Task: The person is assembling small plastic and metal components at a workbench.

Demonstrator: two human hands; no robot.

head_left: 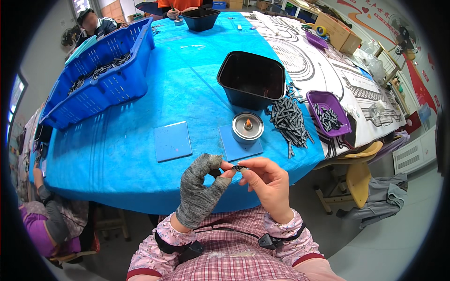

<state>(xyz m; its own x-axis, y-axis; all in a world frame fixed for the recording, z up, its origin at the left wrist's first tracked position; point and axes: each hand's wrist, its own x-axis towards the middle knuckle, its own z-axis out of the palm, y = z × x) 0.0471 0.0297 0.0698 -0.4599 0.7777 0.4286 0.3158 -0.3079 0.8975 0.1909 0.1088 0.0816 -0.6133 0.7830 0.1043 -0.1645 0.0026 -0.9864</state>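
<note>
A small, dark, curved strip with a ribbed surface is pinched between my two hands above the table's near edge. My left hand, in a grey fingerless glove, closes thumb and fingertips on its left end. The bare right hand grips the other end between thumb and forefinger. Just beyond them, a round metal tin with an orange tip at its centre stands on a flat blue tile. To its right lies a loose pile of short dark grey strips.
An open black tub stands behind the tin. A purple basket holding similar strips is at right. One more blue tile lies left. A large blue crate fills the left side. Other people sit around the table; a yellow chair stands right.
</note>
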